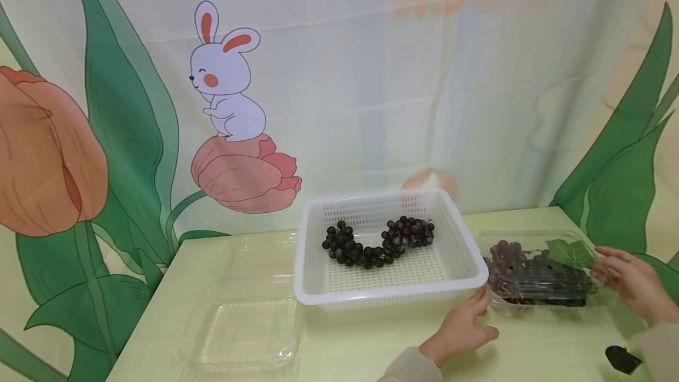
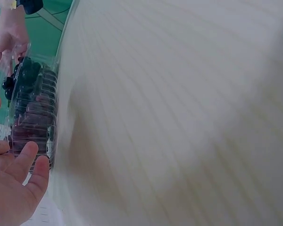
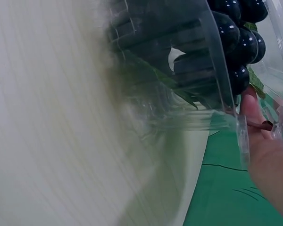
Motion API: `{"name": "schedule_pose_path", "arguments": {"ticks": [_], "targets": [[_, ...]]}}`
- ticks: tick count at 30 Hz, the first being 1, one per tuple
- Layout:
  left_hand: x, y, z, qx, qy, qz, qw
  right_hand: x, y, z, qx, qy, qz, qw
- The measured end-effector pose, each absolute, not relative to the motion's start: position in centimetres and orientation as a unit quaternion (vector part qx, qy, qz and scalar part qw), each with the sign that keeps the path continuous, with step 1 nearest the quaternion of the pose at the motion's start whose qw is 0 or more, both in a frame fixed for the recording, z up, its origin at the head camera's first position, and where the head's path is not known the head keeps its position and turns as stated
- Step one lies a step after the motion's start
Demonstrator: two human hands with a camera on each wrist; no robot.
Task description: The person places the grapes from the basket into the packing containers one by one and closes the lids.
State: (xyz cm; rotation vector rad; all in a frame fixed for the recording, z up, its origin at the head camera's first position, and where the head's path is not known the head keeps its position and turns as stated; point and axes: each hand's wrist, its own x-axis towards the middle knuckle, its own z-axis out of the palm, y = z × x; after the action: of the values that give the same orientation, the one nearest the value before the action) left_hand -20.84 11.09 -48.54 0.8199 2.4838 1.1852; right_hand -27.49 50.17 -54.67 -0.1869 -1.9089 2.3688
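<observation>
Head view: clear container [image 1: 522, 238] of dark grapes [image 1: 546, 270] sits just right of the white basket [image 1: 389, 293]. Left hand [image 1: 460, 326], fingers extended rather than curled, lies beside the basket's near right corner, close to the container; no grip seen, contact uncertain. Right hand [image 1: 633, 282] is at the container end farthest from the basket, by a green leaf [image 1: 572, 252]; cannot tell whether its fingers pinch anything. Right-wrist view: lid [image 3: 280, 35] appears unfastened at that end, a stem [image 3: 260, 125] poking out by the fingers. Inside the basket, more dark fruit [image 1: 394, 243]; left of it, a second plastic container [image 1: 244, 335]. Judged risks: a one-sided tug could slide the load off the table [image 1: 361, 349], away from the basket, if the left hand gives no support; a stem snagged on plastic could shed grapes; squeezing thin walls might tip it.
</observation>
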Motion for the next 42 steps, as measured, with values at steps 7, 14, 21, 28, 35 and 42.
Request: {"name": "schedule_pose_path", "arguments": {"ticks": [7,14,21,28,35,42], "targets": [[-20.9,11.1,-48.6,0.282,0.853,0.415,0.142,-27.5,49.7,-54.9,-0.074,-0.667,0.736,0.090],[-21.0,11.2,-48.9,0.280,0.850,0.421,0.145,-27.2,48.6,-54.7,-0.110,-0.810,0.564,0.113],[-21.1,11.3,-49.2,0.276,0.850,0.424,0.144,-27.6,48.8,-55.7,-0.128,-0.862,0.467,0.149],[-21.0,11.3,-49.4,0.277,0.851,0.427,0.128,-28.6,50.3,-58.4,-0.153,-0.895,0.393,0.143],[-20.9,11.4,-49.4,0.279,0.852,0.427,0.118,-28.5,50.5,-58.3,-0.143,-0.896,0.397,0.138],[-20.9,11.4,-49.4,0.282,0.856,0.420,0.103,-28.4,50.8,-58.0,-0.130,-0.895,0.411,0.111]]}}
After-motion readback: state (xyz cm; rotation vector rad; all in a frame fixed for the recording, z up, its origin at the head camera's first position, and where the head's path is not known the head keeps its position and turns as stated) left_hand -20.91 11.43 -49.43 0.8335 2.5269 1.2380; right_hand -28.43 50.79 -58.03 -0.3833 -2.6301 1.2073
